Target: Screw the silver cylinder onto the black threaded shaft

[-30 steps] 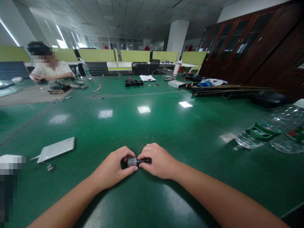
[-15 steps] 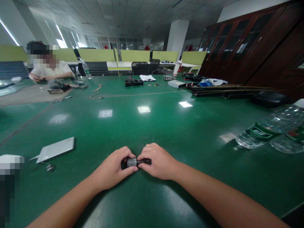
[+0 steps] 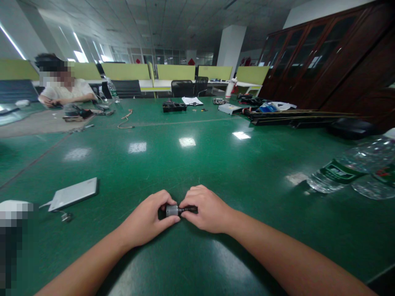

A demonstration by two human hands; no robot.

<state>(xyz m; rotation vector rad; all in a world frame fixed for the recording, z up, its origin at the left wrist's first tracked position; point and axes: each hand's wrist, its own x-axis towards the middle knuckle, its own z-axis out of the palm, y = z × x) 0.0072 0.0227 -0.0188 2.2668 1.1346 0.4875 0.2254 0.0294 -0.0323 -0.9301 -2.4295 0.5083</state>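
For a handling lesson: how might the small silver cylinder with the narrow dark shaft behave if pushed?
The small silver metallic cylinder would probably roll, given its rounded side. The narrow dark shaft extending from it might make its path curve. Its metallic sheen suggests it could be heavy for its size.
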